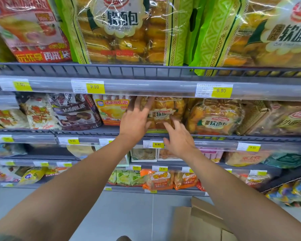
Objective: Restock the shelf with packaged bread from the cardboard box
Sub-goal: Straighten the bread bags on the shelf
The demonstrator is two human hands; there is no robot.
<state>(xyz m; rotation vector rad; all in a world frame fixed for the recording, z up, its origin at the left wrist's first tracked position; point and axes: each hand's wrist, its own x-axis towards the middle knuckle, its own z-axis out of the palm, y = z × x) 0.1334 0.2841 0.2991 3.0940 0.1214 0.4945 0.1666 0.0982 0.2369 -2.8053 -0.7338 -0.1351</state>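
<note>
Plastic-wrapped bread bag (170, 106) — label (161, 114) outward, lengthwise along shelf (215, 137) — left hand (135, 121) touching.

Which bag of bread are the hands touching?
The bread bag right beside the orange pie bag. The left hand lies flat on it and the right hand reaches its bottom edge. The matching bag further right is untouched.

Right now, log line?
step: seating bag on shelf | left hand: open, on bag | right hand: open, at bag | box: on floor

Grey shelf (111, 129) carries bread packs (214, 117); cardboard box (198, 223) on floor (122, 211)
</note>
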